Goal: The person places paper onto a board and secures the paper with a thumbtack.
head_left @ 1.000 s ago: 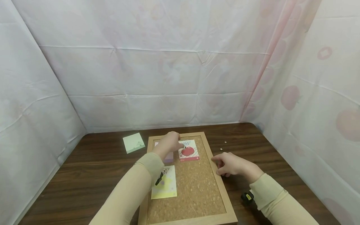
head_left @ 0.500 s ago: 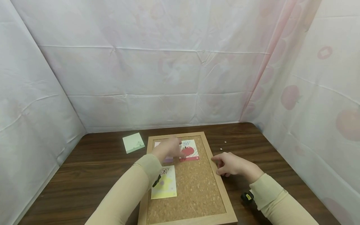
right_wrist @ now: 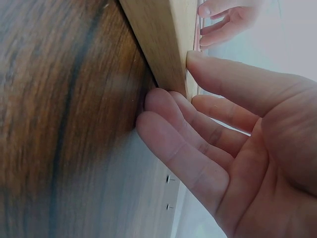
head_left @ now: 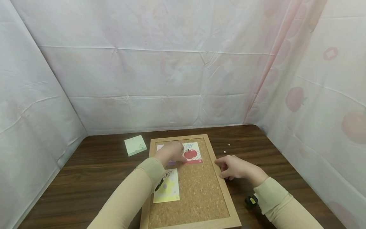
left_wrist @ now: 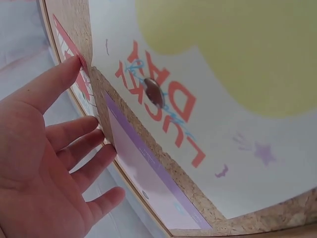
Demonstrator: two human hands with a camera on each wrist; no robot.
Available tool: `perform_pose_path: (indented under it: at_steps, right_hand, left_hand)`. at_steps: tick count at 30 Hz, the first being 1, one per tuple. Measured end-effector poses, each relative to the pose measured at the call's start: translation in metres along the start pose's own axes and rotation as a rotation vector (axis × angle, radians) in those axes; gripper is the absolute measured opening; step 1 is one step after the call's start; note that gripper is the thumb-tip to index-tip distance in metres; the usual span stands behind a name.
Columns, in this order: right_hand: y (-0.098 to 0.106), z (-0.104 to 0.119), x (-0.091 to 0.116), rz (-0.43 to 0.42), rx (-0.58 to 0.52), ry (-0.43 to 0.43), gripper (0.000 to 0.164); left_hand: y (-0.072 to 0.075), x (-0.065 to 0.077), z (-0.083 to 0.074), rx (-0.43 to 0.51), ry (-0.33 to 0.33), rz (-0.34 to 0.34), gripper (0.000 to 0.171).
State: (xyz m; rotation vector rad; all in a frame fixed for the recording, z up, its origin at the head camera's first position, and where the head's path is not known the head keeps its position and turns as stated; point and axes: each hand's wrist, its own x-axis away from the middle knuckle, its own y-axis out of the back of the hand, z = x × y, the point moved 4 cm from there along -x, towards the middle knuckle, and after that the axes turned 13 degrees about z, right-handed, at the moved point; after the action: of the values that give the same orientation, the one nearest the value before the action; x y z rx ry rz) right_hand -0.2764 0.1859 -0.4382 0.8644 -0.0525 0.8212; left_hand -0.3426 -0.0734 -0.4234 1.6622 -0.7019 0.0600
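A framed corkboard [head_left: 197, 190] lies on the dark wooden table. My left hand [head_left: 171, 152] is over its far part. The thumb touches the lower left of a red apple note [head_left: 195, 153], and the other fingers extend across the board, fairly straight. Under that hand a purple-edged note [left_wrist: 148, 168] is partly hidden. Nearer me lies a yellow note [head_left: 168, 190], with a metal thumbtack [left_wrist: 154, 92] in its lettering. My right hand [head_left: 235, 167] holds the board's right frame edge [right_wrist: 168, 44], thumb on top and fingers curled against its side.
A pale green note [head_left: 135, 145] lies on the table, left of the board's far corner. Two thumbtacks, a farther one [head_left: 229, 144] and a nearer one [head_left: 224, 151], lie right of the board. White curtains [head_left: 160, 79] enclose the back and sides.
My left hand has shifted slightly toward me, its thumb sliding from the apple note's upper left down to its lower left. The right hand stays on the frame edge.
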Motion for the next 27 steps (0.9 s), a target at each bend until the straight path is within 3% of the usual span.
perform_pose_path:
  at_steps: [15,22,27]
  right_hand:
    - [0.004,0.002,0.001,0.009,0.044,0.004,0.058]
    - [0.024,0.003,0.012,-0.034,0.058,0.026,0.054]
    - [0.042,0.007,0.019,-0.111,0.112,0.061,0.051]
  left_hand:
    - [-0.001,0.001,0.003,0.038,0.032,0.004,0.065]
    - [-0.002,0.0,0.002,0.039,0.049,0.009,0.066]
    - [0.0,0.0,0.001,0.051,0.046,0.012,0.067]
